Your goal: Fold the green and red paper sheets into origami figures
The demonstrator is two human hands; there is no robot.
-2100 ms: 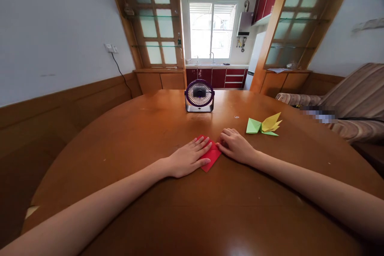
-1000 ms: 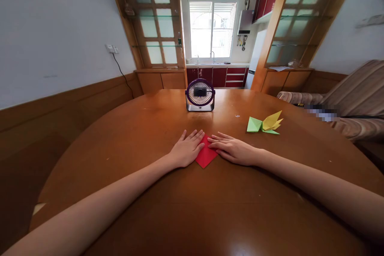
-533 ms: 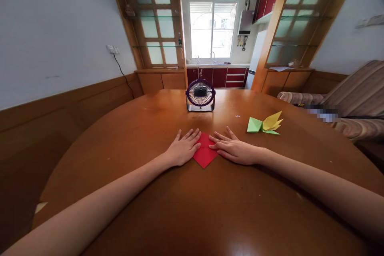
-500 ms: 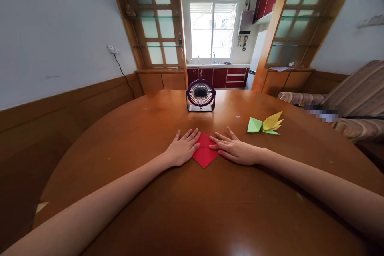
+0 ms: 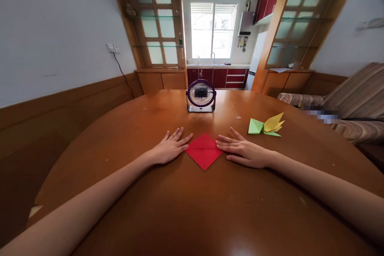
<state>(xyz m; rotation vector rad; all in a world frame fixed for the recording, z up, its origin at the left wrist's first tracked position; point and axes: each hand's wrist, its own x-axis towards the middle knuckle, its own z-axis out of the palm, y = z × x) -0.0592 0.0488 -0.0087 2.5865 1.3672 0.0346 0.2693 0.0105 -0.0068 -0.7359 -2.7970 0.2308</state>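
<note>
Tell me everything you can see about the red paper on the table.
The red paper is a flat folded square, set like a diamond with one corner toward the person. Creases cross it through the middle. It lies on the brown wooden table, in front of the small fan. The left hand and right hand lie flat beside it, fingertips at its side corners.

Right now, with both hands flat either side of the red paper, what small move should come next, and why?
Probably a pinch at one corner of the red paper to lift it for another fold. It lies flat as a diamond on the table, creases showing, with the left hand and right hand open and only fingertips at its side corners, gripping nothing.
</note>
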